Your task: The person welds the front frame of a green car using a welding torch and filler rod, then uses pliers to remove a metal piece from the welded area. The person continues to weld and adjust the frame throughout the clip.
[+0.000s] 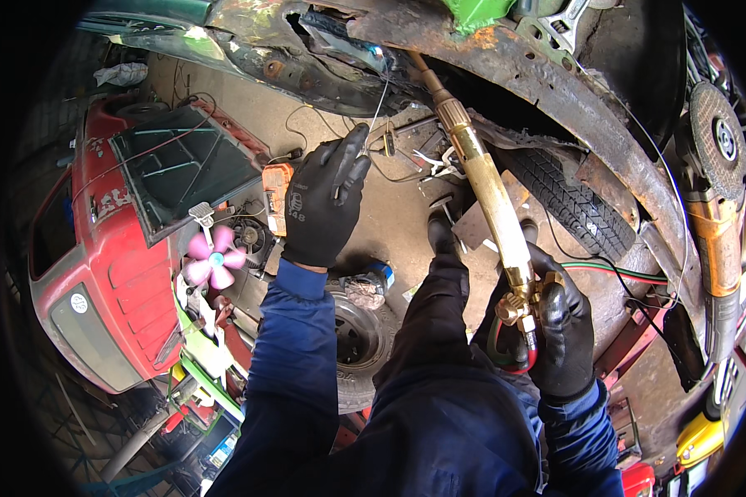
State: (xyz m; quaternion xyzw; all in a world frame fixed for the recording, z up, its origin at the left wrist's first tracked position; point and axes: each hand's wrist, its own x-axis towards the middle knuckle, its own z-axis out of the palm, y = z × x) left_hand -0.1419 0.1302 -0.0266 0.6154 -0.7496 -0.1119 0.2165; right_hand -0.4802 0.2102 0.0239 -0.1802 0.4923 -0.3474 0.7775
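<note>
My left hand [319,203], in a black glove, is closed with a thin metal filler rod [379,106] pinched between its fingers. The rod runs up to a small bright bluish glow [378,51] on the rusty car body panel [514,62]. In my gloved right hand [565,327] is a brass gas torch [493,186], gripped near its valves at the lower end. The torch slants up and left, and its narrow neck reaches under the panel edge beside the glow. Red and green hoses [613,270] show near the torch's lower end.
A tyre [576,203] sits under the panel. At right hangs an angle grinder [715,224]. A red vehicle body [112,290], a pink fan [215,258] and an orange tool [276,195] are at left. Pliers [439,166] and cables lie on the floor, with a wheel [360,335] near my legs.
</note>
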